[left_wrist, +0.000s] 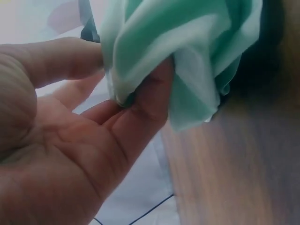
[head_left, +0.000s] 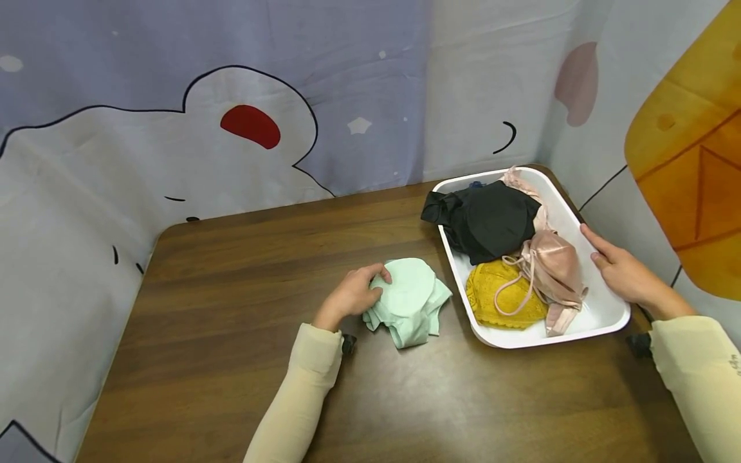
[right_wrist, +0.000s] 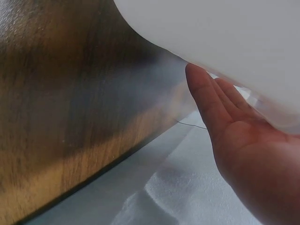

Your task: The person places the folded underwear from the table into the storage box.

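A mint green garment [head_left: 405, 292] with a smooth rounded top and loose folds lies on the table. My left hand [head_left: 354, 294] pinches its left edge. In the left wrist view, the fingers [left_wrist: 152, 91] reach under the green fabric [left_wrist: 164, 42] with the thumb on its other side. At the right, my right hand [head_left: 628, 273] rests with extended fingers along the outer side of a white plastic tray [head_left: 602, 308]. From the right wrist, those straight fingers [right_wrist: 208, 96] press against the tray wall [right_wrist: 225, 33].
Inside the tray are a black garment [head_left: 492, 218], a yellow lace garment [head_left: 500, 299] and a pink satin bra [head_left: 556, 260] with straps. One black end hangs over the left rim. A printed curtain [head_left: 370, 83] stands behind the wooden table [head_left: 231, 334].
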